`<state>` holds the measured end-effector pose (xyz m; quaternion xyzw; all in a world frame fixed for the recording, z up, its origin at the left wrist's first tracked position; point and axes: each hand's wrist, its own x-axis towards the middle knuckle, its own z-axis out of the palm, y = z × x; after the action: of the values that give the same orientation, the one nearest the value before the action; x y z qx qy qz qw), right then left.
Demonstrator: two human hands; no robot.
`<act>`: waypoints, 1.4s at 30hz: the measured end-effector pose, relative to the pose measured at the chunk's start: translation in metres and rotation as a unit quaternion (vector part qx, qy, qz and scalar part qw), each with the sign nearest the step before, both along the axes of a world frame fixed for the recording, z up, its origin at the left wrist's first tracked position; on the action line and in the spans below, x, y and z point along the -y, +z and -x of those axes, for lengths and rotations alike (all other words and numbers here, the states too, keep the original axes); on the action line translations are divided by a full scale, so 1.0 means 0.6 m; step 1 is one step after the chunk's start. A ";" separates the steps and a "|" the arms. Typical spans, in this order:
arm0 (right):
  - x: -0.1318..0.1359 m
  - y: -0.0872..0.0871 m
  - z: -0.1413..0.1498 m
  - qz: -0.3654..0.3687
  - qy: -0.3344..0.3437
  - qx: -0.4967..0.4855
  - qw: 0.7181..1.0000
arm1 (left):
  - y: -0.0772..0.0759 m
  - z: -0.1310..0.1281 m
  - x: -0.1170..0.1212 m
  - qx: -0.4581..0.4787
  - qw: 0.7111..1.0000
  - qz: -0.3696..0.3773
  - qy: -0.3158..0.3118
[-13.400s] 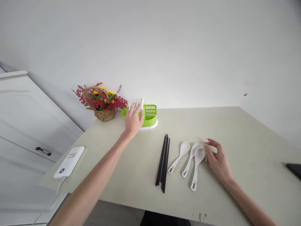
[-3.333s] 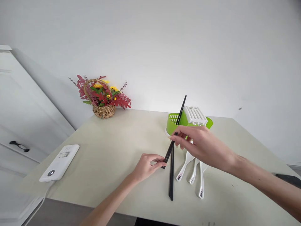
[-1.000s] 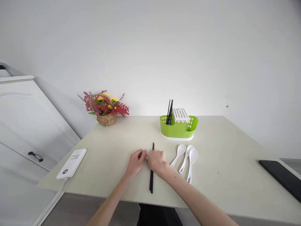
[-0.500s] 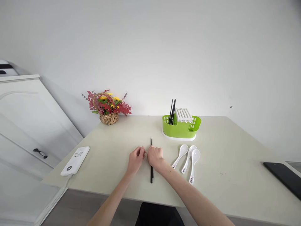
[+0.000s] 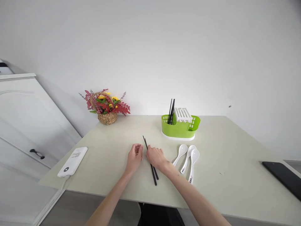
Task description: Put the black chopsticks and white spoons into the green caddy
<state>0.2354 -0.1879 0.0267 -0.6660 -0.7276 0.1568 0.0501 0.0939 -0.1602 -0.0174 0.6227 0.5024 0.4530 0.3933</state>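
Note:
Two black chopsticks (image 5: 154, 174) slant across the table, thin ends pointing away and to the left. Around their middle, the fingers of my right hand (image 5: 157, 157) are closed, hiding part of their length. My left hand (image 5: 134, 157) is just left of the chopsticks, its fingers loosely curled in and nothing visible in them. To the right of my right hand lie three white spoons (image 5: 194, 157), bowls away from me. Behind them stands a green cutlery holder (image 5: 178, 130) with a white slotted top (image 5: 182, 115) and several black chopsticks (image 5: 171, 113) upright in its left compartment.
A wicker basket (image 5: 107, 118) of red and yellow flowers is at the back left by the wall. On the left edge lies a white power bank (image 5: 72, 161) with a cable. A black phone (image 5: 282, 179) rests at the right edge.
The chopsticks in my right hand have turned, their far ends swinging left and near ends right. My left hand has shifted slightly left. The view has moved a little.

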 end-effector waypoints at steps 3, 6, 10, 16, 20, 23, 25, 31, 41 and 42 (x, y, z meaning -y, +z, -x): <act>0.006 0.008 -0.017 -0.031 0.025 -0.033 0.999 | 0.013 -0.002 -0.020 0.017 0.998 0.057 -0.038; 0.012 0.018 -0.031 -0.057 0.055 -0.068 0.994 | 0.037 -0.002 -0.034 0.048 0.985 0.102 -0.130; 0.020 0.034 -0.040 -0.088 0.078 -0.101 0.988 | 0.084 0.001 -0.030 0.039 0.991 0.061 -0.116; 0.038 0.060 -0.058 -0.153 0.104 -0.127 0.975 | 0.171 -0.009 0.010 0.002 0.988 -0.051 -0.143; 0.047 0.062 -0.081 -0.207 0.113 -0.111 0.966 | 0.195 -0.029 0.027 -0.018 0.983 -0.089 -0.160; 0.055 0.058 -0.093 -0.213 0.109 -0.097 0.966 | 0.192 -0.037 0.032 -0.005 0.983 -0.085 -0.162; 0.061 0.054 -0.099 -0.217 0.108 -0.099 0.965 | 0.188 -0.039 0.035 0.008 0.984 -0.074 -0.161; 0.071 0.036 -0.113 -0.215 0.100 -0.148 0.960 | 0.177 -0.047 0.035 0.031 0.985 -0.049 -0.165; 0.065 0.018 -0.138 -0.202 0.114 -0.218 0.948 | 0.204 -0.060 0.031 -0.014 0.971 -0.028 -0.237; 0.066 0.018 -0.141 -0.206 0.115 -0.220 0.947 | 0.207 -0.062 0.031 -0.019 0.968 -0.029 -0.250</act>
<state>0.3198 -0.2278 0.0376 -0.5018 -0.7868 0.1508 0.3261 0.1313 -0.1789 0.1070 0.7484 0.3248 0.3426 0.4659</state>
